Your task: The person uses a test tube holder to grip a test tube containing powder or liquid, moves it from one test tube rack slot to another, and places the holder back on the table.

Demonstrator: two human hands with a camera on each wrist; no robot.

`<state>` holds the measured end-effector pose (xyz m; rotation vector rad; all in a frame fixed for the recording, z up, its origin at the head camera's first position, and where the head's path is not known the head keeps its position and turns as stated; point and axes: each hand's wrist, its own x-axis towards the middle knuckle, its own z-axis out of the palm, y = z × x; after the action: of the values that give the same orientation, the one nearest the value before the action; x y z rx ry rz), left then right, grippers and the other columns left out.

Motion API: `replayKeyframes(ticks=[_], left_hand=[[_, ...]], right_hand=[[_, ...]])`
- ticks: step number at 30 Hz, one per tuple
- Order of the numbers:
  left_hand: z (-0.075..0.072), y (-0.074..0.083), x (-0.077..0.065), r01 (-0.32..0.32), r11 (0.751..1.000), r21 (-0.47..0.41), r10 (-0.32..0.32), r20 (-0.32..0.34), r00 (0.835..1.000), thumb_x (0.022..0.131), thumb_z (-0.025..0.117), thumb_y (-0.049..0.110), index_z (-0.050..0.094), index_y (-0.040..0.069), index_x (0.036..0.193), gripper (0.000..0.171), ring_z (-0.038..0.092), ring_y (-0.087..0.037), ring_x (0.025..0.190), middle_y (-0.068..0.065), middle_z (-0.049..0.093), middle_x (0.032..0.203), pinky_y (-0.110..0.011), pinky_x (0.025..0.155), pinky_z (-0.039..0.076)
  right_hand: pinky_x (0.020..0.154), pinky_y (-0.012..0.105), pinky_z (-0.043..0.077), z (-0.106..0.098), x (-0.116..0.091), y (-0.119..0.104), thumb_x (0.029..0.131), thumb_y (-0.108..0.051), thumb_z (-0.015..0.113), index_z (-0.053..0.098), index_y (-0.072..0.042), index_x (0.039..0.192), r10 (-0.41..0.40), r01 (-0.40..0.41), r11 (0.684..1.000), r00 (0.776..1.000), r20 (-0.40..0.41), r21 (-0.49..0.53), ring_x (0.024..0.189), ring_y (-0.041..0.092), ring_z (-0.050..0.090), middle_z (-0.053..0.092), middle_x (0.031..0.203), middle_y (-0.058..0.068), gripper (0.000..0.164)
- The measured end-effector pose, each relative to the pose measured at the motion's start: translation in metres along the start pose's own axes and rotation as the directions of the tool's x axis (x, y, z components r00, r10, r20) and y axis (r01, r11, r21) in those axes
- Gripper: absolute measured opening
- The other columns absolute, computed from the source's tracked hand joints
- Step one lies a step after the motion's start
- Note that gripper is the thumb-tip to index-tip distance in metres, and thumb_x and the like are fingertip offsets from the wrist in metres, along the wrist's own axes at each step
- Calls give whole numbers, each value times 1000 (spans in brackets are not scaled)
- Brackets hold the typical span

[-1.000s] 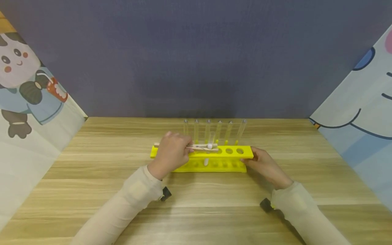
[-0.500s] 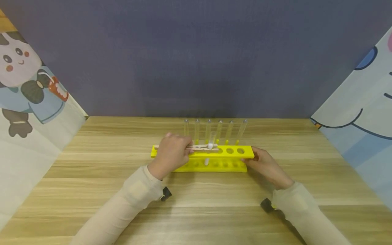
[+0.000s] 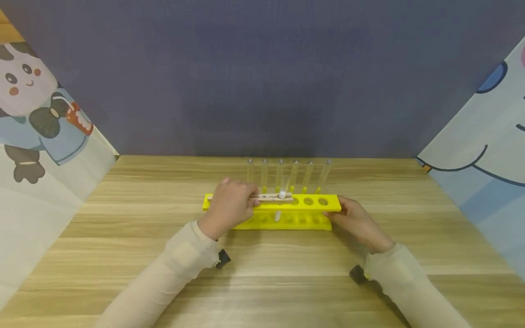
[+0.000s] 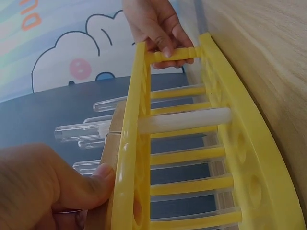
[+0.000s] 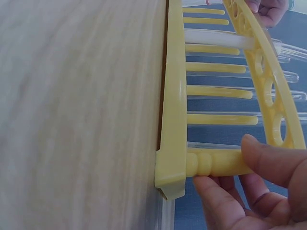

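In the head view my left hand [image 3: 227,205] pinches a wooden test tube clamp [image 3: 270,198], which lies along the top bar of a yellow test tube rack [image 3: 316,207]. The clamp's far end is around a clear test tube with white contents [image 4: 189,120]. That tube stands upright through a hole of the rack, its lower end at the bottom bar. My right hand [image 3: 357,223] grips the rack's right end post [image 5: 216,162], thumb on one side and fingers on the other. The left fingers are partly hidden behind the clamp.
Several clear test tubes [image 5: 288,76] sit upside down on yellow pegs [image 5: 216,91] along the rack's back. The rack stands on a wood-grain table [image 3: 287,282]. A dark panel [image 3: 262,82] rises behind it, with cartoon-printed sheets [image 3: 41,114] at both sides.
Both hands, the clamp and the rack hold nearly the same places. Only a very slight shift of the whole head view shows.
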<state>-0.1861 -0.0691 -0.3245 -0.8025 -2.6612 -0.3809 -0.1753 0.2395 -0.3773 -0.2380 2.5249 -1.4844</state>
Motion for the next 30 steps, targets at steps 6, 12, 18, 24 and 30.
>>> replayKeyframes(ticks=[6, 12, 18, 24, 30], left_hand=[[-1, -1, 0, -8, 1000, -21, 7, -11, 1000, 79, 74, 13, 63, 15, 72, 14, 44, -8, 52, 6, 60, 63, -28, 61, 32], [0, -1, 0, -18, 1000, -22, 17, -34, 999, 79, 75, 14, 66, 15, 75, 10, 53, -10, 57, 5, 65, 69, -29, 62, 35], [-2, -1, 0, -17, 999, -27, 16, -35, 999, 78, 75, 14, 67, 14, 77, 8, 55, -12, 59, 4, 66, 72, -31, 63, 43], [-4, -1, 0, -13, 1000, -27, 12, -29, 1000, 79, 74, 12, 66, 15, 76, 8, 54, -11, 57, 4, 65, 71, -26, 49, 43], [-8, -1, -1, -5, 1000, -16, 4, -32, 999, 81, 73, 15, 69, 15, 81, 4, 56, -12, 59, 2, 67, 75, -24, 48, 42]], right_hand=[[91, 36, 45, -1, -1, -1, 93, -10, 57, 51, 3, 127, -15, 15, 1000, 1000, -1, -8, 112, 30, 52, 55, 126, 18, 37], [92, 36, 45, -1, -1, -2, 93, -10, 57, 50, 4, 129, -16, 16, 1000, 1000, -7, -14, 113, 30, 52, 54, 128, 19, 39], [90, 33, 46, 0, -1, -3, 93, -10, 57, 49, 5, 129, -9, 9, 1000, 1000, -6, 1, 113, 30, 52, 53, 128, 20, 40], [91, 33, 45, 0, -1, -2, 93, -10, 57, 50, 3, 128, -14, 14, 1000, 1000, 4, 19, 112, 29, 52, 54, 127, 19, 38], [92, 34, 44, 0, -1, -1, 93, -11, 57, 50, 4, 128, -23, 23, 999, 1000, 10, 26, 112, 28, 52, 54, 127, 19, 39]])
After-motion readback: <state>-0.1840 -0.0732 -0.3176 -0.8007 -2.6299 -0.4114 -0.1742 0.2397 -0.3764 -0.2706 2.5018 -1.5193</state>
